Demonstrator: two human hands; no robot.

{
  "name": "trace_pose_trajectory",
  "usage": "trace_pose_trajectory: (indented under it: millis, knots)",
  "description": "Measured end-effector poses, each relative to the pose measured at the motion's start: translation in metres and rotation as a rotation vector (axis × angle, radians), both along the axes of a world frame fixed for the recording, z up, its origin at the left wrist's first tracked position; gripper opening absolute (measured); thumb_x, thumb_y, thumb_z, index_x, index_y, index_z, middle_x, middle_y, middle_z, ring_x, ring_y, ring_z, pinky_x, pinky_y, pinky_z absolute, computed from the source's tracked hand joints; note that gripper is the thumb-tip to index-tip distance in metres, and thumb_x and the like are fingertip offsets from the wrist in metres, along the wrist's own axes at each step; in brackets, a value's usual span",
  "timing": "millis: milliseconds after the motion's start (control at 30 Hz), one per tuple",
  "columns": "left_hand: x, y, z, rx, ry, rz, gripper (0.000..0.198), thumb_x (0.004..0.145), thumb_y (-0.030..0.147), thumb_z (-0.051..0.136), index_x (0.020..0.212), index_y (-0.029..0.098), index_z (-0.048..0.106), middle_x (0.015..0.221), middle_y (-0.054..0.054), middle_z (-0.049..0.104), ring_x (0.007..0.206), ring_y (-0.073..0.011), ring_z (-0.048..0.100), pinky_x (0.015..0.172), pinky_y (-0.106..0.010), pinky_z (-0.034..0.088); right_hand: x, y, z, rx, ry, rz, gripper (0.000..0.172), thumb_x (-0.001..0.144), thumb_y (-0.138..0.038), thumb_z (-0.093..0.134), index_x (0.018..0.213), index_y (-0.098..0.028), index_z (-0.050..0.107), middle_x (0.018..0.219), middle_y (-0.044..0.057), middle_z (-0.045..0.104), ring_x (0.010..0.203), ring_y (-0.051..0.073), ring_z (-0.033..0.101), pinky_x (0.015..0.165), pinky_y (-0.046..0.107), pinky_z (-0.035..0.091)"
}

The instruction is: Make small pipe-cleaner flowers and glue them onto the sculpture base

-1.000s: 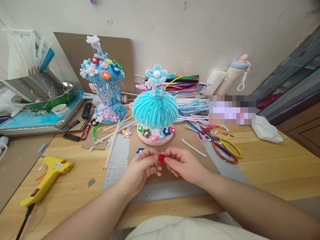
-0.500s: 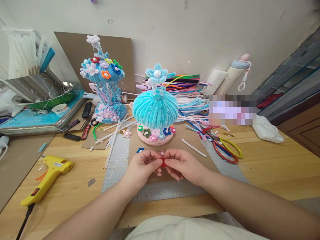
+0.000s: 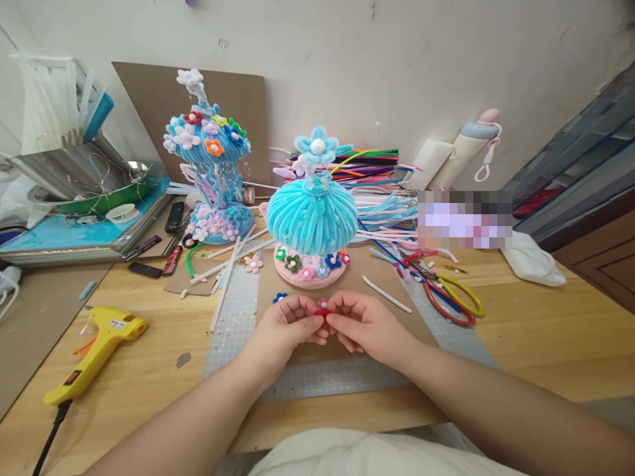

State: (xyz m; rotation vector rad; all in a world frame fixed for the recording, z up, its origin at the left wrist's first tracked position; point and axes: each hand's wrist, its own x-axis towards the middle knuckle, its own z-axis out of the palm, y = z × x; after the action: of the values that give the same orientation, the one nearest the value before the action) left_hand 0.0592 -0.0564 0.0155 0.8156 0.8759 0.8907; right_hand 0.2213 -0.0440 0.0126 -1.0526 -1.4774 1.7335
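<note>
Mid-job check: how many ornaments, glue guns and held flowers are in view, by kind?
Blue ornaments: 2, the tall ornament and the domed ornament
Yellow glue gun: 1
Held red flower: 1, pinched between left hand and right hand
Total: 4

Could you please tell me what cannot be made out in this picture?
Head view:
The red piece: mostly hidden by fingertips of the left hand and right hand; shape unclear.
The pixelated patch beside the pipe cleaners: blurred, contents unreadable.
The glue gun cord: cut off by the bottom edge.
</note>
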Motion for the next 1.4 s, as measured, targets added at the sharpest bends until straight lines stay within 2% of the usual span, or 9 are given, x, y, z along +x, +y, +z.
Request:
trace_pose_trajectory:
  millis: [133,267,367,533,633,867,1033,1167,1400]
  knots:
    - [0.0,-0.003,0.003,0.279,0.162,0.108,0.011,0.067,0.017,0.066,0.068,0.016,0.056,0.072,-0.001,0.057,0.069,-0.0124,0.055,0.066,-0.025,0.044,0.002,-0.002,0.0,0.106,0.028,-0.11,0.017,0.078,-0.032,0.056,0.084,-0.017,0.051,0.058,-0.005,0.049,0.041,0.005,0.043,0.037,0.016,0.032]
    - [-0.004,-0.008,0.007,0.689,0.509,0.165,0.011,0.074,0.011,0.056,0.069,0.019,0.062,0.083,-0.004,0.057,0.083,-0.0151,0.054,0.076,-0.026,0.04,0.003,-0.002,0.002,-0.086,0.152,-0.011,0.019,0.081,-0.037,0.049,0.082,-0.018,0.049,0.066,-0.003,0.053,0.039,0.004,0.044,0.031,0.014,0.025]
    - [-0.006,-0.011,0.008,0.791,0.597,0.111,0.018,0.076,0.009,0.052,0.071,0.02,0.064,0.087,-0.005,0.058,0.086,-0.0158,0.054,0.077,-0.025,0.039,0.002,-0.002,0.003,-0.138,0.111,0.051,0.02,0.078,-0.036,0.053,0.079,-0.017,0.05,0.06,-0.004,0.053,0.036,0.004,0.042,0.031,0.014,0.025]
    - [-0.003,-0.01,0.007,0.497,0.404,0.176,0.009,0.077,0.017,0.054,0.085,0.02,0.059,0.085,-0.003,0.059,0.079,-0.0147,0.055,0.073,-0.026,0.043,0.0,-0.002,0.006,-0.107,0.071,-0.028,0.018,0.076,-0.034,0.054,0.076,-0.017,0.047,0.051,-0.007,0.05,0.032,0.002,0.038,0.031,0.013,0.023]
    - [-0.001,-0.005,0.003,0.305,0.303,0.107,0.011,0.074,0.024,0.06,0.081,0.016,0.058,0.078,-0.002,0.059,0.07,-0.0124,0.055,0.065,-0.024,0.044,-0.001,-0.003,0.006,-0.057,0.034,-0.033,0.019,0.075,-0.033,0.055,0.073,-0.016,0.046,0.049,-0.008,0.047,0.032,0.002,0.037,0.031,0.013,0.025]
    - [0.0,0.0,-0.006,0.17,0.19,0.091,0.018,0.068,0.028,0.067,0.072,0.013,0.058,0.063,0.001,0.058,0.057,-0.0085,0.051,0.056,-0.022,0.043,-0.002,-0.003,-0.003,0.033,0.033,-0.031,0.019,0.078,-0.033,0.057,0.081,-0.016,0.049,0.061,-0.005,0.051,0.037,0.002,0.041,0.033,0.013,0.029]
    - [-0.003,0.0,-0.004,-0.009,0.074,-0.01,0.02,0.068,0.031,0.067,0.07,0.013,0.058,0.062,0.0,0.058,0.055,-0.0075,0.051,0.054,-0.02,0.04,0.001,-0.001,-0.004,-0.153,0.14,0.06,0.023,0.078,-0.037,0.057,0.08,-0.016,0.049,0.052,-0.006,0.051,0.032,0.002,0.039,0.03,0.013,0.026]
    - [-0.004,-0.001,-0.003,-0.022,0.061,-0.06,0.023,0.068,0.032,0.067,0.073,0.012,0.057,0.064,0.001,0.056,0.053,-0.0064,0.05,0.052,-0.019,0.04,0.004,0.001,-0.003,-0.303,0.263,0.122,0.02,0.078,-0.033,0.058,0.077,-0.014,0.05,0.052,-0.006,0.051,0.03,0.001,0.037,0.029,0.013,0.02]
    - [0.003,-0.002,-0.002,0.135,0.16,0.016,0.023,0.069,0.027,0.066,0.082,0.012,0.055,0.069,0.0,0.059,0.058,-0.0082,0.054,0.057,-0.022,0.045,0.004,0.001,-0.001,-0.378,0.283,0.094,0.019,0.078,-0.031,0.058,0.08,-0.013,0.052,0.05,-0.006,0.049,0.028,0.0,0.033,0.028,0.013,0.016]
